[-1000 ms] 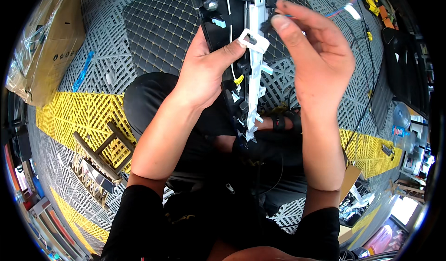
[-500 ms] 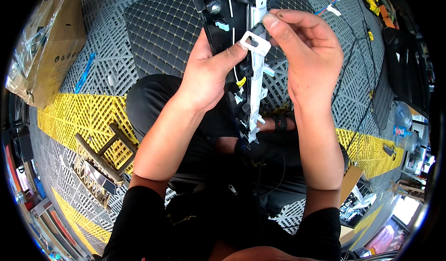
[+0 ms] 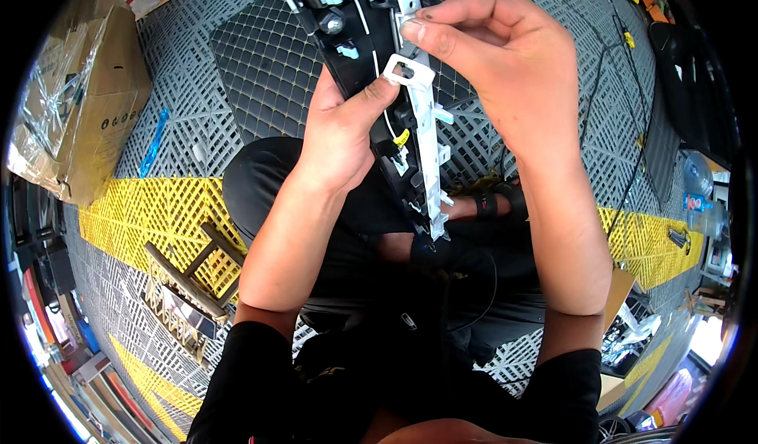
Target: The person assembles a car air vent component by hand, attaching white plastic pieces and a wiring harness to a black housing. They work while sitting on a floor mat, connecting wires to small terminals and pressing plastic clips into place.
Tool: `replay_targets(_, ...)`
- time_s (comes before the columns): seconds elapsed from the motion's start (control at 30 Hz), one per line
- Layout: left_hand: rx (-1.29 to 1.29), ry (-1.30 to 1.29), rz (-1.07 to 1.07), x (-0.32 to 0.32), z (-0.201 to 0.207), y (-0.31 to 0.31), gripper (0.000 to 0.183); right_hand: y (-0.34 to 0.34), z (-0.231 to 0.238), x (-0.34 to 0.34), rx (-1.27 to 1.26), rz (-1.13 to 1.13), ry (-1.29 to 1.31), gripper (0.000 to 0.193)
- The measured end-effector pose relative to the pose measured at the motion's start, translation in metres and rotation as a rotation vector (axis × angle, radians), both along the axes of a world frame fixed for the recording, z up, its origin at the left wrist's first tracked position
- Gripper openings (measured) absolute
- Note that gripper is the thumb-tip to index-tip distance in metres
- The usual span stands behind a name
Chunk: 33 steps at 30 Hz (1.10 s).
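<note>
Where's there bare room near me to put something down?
The quilted mat looks bare left of the black panel and your left hand. The yellow strip looks free too, below the cardboard box, left of your knee and above the brown frame. Crowded: between that hand and the right hand, around the white rail, and lower right, by the plastic bags.

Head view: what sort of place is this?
Probably a workshop: grey-and-yellow slatted floor tiles, a large cardboard box, and a black panel with pale blue clips, held in the left hand.
</note>
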<state>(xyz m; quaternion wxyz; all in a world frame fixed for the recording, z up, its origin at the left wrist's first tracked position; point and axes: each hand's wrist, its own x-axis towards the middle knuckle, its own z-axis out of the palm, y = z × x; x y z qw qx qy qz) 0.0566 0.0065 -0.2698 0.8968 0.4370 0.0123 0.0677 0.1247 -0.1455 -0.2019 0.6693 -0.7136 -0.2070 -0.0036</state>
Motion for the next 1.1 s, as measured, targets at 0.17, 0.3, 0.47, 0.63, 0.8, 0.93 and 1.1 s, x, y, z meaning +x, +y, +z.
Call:
replay_targets(0.17, 0.015, -0.02, -0.02, 0.003, -0.001, -0.001, 0.037, -0.003, -0.003, 0.003, 0.189, -0.057, 0.042, 0.017)
replay_targets(0.3, -0.01, -0.042, -0.068, 0.005, -0.003, -0.002, 0.038, 0.002, -0.006, -0.006, 0.183, -0.022, -0.001, 0.015)
replay_targets(0.47, -0.018, -0.085, -0.08, 0.006, -0.004, -0.002, 0.041, 0.001, 0.0, -0.007, -0.045, -0.013, -0.055, 0.016)
replay_targets(0.63, 0.011, -0.03, -0.053, 0.005, -0.001, -0.001, 0.037, -0.004, 0.014, -0.002, -0.34, 0.011, -0.176, 0.018)
replay_targets(0.8, -0.001, -0.017, -0.062, 0.005, 0.001, -0.001, 0.035, -0.009, 0.04, 0.01, -0.709, 0.206, -0.698, 0.018)
replay_targets(0.93, 0.026, -0.041, -0.033, 0.005, -0.001, -0.003, 0.034, -0.016, 0.054, 0.03, -0.808, 0.457, -0.887, 0.017)
replay_targets(1.1, 0.062, -0.065, -0.025, 0.006, -0.003, -0.006, 0.034, -0.012, 0.059, 0.028, -0.915, 0.445, -0.747, 0.017)
